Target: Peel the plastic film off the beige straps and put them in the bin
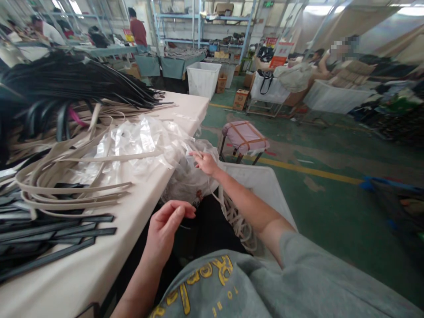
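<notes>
My right hand (205, 162) reaches forward past the table's edge and pinches the crumpled clear plastic bag (139, 141) that spills off the white table (66, 274). My left hand (167, 223) hovers near my lap, its fingers curled with thumb meeting fingertips; what it holds, if anything, is too thin to name. Beige straps (66, 187) lie looped on the table beside the bag. Black straps (49, 234) lie flat at the near left. A white bin (265, 185) by my right arm holds more pale straps (238, 223).
A big heap of black straps (73, 79) fills the table's far left. A padded stool (245, 138) stands on the green floor ahead. White bins, boxes and blue shelving stand further back, with other people at work at distant tables.
</notes>
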{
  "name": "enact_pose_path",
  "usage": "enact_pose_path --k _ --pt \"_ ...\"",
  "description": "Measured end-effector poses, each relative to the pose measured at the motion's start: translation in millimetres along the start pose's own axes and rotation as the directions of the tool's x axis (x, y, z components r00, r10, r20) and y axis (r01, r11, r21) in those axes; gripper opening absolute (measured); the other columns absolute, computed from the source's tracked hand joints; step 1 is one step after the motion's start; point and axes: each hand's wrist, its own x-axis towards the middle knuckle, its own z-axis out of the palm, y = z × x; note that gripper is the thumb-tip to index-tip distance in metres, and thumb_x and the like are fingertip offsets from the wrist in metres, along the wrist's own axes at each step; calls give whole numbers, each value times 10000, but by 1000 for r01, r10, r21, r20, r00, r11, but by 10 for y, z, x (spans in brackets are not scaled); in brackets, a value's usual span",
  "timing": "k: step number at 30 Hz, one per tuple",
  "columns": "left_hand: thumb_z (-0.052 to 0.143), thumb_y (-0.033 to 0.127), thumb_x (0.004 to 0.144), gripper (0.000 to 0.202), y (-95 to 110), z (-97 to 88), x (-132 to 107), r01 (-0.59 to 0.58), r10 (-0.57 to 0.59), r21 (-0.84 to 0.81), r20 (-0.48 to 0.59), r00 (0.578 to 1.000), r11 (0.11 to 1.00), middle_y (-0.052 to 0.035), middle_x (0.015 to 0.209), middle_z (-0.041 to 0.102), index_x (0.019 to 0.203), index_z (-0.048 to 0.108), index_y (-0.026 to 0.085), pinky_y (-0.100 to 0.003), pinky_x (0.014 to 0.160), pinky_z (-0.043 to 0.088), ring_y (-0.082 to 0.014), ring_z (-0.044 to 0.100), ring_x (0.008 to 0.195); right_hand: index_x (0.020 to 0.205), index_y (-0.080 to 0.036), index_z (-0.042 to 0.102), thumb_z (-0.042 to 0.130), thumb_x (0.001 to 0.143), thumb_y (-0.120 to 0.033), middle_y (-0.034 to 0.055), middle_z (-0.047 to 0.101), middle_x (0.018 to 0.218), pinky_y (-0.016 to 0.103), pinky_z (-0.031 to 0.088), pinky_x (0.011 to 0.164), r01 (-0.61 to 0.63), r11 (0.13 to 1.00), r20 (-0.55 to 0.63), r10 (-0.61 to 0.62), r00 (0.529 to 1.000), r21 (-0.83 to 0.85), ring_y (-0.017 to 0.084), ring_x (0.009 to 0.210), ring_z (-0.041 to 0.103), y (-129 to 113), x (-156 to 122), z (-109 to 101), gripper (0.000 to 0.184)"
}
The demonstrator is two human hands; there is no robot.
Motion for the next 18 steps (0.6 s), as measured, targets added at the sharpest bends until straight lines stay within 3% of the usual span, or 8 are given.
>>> enact_pose_path --k 4,7,14,18 --pt "820 450 729 369 -294 41 437 -77 88 95 -112 990 992 -72 1007 734 970 736 183 -277 784 521 -194 666 889 1173 -133 708 523 945 -538 -85 379 515 262 554 658 97 947 194 -163 967 308 74 469 376 -223 -444 -108 501" --pt "870 405 656 522 -426 4 579 -103 120 103 -172 978 989 -86 1119 717 1100 694 193 -284 822 518 -210 665 984 1147 -126 715 535 930 -576 -87 382 514 262 553 655 111 931 305 -224 926 349 65 462 362 -370 -727 -92 531" --pt "827 447 679 346 -343 -60 519 -21 36 152 -98 995 988 -39 757 726 821 743 142 -257 687 505 -160 637 677 1206 -127 690 519 968 -505 -10 603 758 203 489 565 156 946 390 -263 882 286 56 536 493 -465 -1040 41 479" --pt "817 453 665 348 -346 -134 437 46 -29 160 -105 994 986 -61 723 735 809 763 142 -272 671 524 -190 660 680 1201 -126 689 509 971 -516 16 635 839 195 498 574 164 944 384 -270 883 287 80 632 545 -406 -1090 101 487"
